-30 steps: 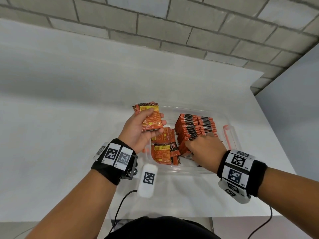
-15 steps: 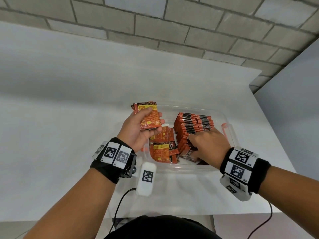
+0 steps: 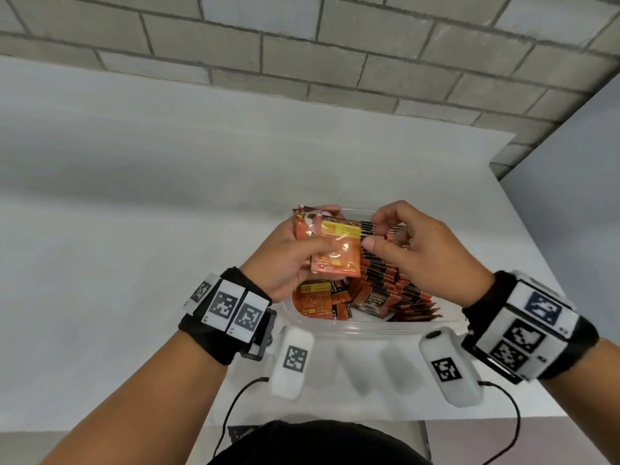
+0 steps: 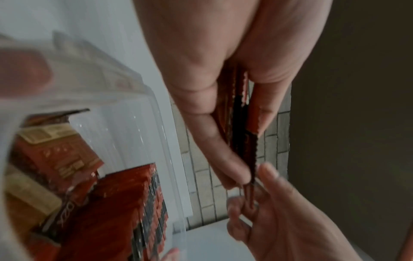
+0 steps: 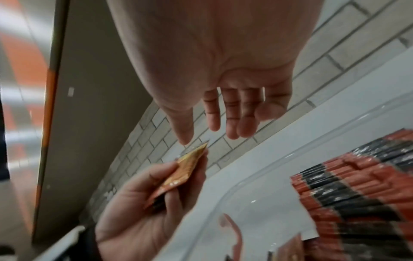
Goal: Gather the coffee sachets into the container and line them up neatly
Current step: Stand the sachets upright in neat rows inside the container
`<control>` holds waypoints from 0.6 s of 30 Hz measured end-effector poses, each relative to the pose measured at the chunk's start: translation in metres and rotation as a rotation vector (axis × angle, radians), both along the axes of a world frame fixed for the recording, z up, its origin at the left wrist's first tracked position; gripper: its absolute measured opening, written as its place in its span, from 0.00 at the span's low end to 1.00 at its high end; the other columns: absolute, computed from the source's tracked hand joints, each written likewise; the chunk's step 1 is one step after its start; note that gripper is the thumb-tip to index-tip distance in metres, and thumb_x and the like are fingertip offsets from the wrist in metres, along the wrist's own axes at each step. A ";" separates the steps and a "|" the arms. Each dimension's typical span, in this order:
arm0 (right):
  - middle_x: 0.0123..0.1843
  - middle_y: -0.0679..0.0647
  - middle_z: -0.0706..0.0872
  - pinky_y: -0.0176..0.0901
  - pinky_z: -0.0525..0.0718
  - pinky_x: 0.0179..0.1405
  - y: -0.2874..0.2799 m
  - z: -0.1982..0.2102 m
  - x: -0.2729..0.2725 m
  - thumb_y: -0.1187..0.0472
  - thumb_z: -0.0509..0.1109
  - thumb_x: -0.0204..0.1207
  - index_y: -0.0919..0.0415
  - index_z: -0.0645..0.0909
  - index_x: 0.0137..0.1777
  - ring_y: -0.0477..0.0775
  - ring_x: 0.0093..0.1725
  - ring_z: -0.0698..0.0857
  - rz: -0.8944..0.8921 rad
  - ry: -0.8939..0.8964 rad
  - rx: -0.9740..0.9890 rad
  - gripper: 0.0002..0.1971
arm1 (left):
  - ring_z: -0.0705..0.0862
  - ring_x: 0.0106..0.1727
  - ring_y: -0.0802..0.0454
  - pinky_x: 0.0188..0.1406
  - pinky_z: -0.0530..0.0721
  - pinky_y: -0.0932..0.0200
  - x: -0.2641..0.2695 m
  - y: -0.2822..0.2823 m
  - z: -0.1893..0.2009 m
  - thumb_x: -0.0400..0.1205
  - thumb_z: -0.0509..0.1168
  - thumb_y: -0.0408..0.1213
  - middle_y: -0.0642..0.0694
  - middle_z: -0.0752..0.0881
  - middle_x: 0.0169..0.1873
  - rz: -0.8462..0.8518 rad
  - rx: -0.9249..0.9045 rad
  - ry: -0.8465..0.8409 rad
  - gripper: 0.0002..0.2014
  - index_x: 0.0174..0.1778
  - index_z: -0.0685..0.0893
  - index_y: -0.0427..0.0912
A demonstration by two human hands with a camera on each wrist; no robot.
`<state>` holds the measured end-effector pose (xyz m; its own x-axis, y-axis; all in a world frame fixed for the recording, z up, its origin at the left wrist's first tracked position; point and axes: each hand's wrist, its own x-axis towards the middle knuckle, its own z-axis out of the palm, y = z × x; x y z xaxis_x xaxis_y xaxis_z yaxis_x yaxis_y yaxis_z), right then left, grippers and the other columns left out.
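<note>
My left hand [image 3: 302,253] holds a small stack of orange coffee sachets [image 3: 339,253] above the clear plastic container [image 3: 369,325], thumb across the front. The right hand [image 3: 375,229] hovers at the stack's right edge with thumb and index finger apart, and nothing is pinched between them. In the right wrist view its fingers [image 5: 232,127] spread just above the corner of the held sachets [image 5: 185,169]. A row of sachets [image 3: 396,283] stands on edge in the container's right half. A few loose sachets [image 3: 318,300] lie flat at its left.
The container sits near the front edge of a white table [image 3: 134,263]. A grey brick wall [image 3: 302,62] runs behind, and the table's right edge [image 3: 536,250] lies close to the container. A white tagged unit with a cable hangs under each wrist.
The right hand has lifted off the standing row in the container and come up to the edge of the held stack. The left hand still holds the stack, shifted slightly right.
</note>
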<state>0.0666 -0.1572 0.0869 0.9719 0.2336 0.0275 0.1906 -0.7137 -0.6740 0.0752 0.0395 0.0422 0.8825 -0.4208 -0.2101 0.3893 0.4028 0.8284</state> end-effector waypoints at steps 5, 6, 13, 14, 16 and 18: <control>0.45 0.42 0.83 0.29 0.79 0.40 0.002 -0.001 0.002 0.56 0.75 0.73 0.48 0.79 0.62 0.44 0.38 0.81 0.025 0.076 0.059 0.18 | 0.90 0.42 0.47 0.35 0.90 0.53 -0.004 -0.013 -0.002 0.76 0.68 0.30 0.43 0.90 0.44 -0.061 0.084 -0.030 0.15 0.59 0.81 0.42; 0.42 0.43 0.84 0.32 0.80 0.41 0.001 -0.002 0.003 0.57 0.76 0.72 0.48 0.81 0.57 0.45 0.38 0.81 0.014 0.058 0.089 0.14 | 0.90 0.42 0.49 0.35 0.90 0.55 -0.004 -0.014 -0.002 0.74 0.69 0.34 0.44 0.90 0.43 -0.052 0.084 -0.026 0.15 0.57 0.82 0.44; 0.37 0.46 0.81 0.31 0.77 0.36 0.000 -0.003 -0.006 0.64 0.77 0.71 0.53 0.79 0.38 0.43 0.35 0.78 -0.028 -0.293 0.163 0.09 | 0.87 0.37 0.47 0.39 0.89 0.54 0.001 -0.015 -0.003 0.71 0.68 0.53 0.40 0.88 0.40 0.027 -0.023 0.083 0.20 0.54 0.83 0.45; 0.38 0.46 0.80 0.30 0.76 0.37 0.001 -0.007 -0.008 0.64 0.78 0.70 0.55 0.81 0.39 0.42 0.36 0.78 0.022 -0.305 0.129 0.08 | 0.88 0.38 0.46 0.38 0.89 0.54 0.001 -0.016 -0.003 0.72 0.70 0.49 0.38 0.88 0.42 0.025 -0.048 0.091 0.20 0.56 0.84 0.43; 0.41 0.47 0.78 0.27 0.73 0.40 0.000 -0.015 -0.011 0.58 0.79 0.69 0.56 0.84 0.41 0.39 0.39 0.77 0.117 -0.251 0.065 0.07 | 0.88 0.44 0.42 0.40 0.90 0.51 0.002 -0.018 -0.003 0.72 0.69 0.38 0.34 0.87 0.49 0.054 -0.075 0.100 0.22 0.62 0.80 0.36; 0.44 0.49 0.79 0.30 0.75 0.43 -0.004 -0.018 -0.011 0.54 0.78 0.68 0.57 0.87 0.45 0.39 0.43 0.78 0.162 -0.183 0.041 0.09 | 0.88 0.50 0.40 0.44 0.89 0.47 0.003 -0.017 -0.002 0.71 0.68 0.33 0.34 0.87 0.53 0.072 -0.077 0.090 0.25 0.65 0.79 0.34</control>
<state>0.0556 -0.1616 0.0688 0.8998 0.3813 0.2123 0.4220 -0.6363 -0.6458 0.0781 0.0230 0.0403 0.8900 -0.3753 -0.2591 0.4284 0.4932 0.7571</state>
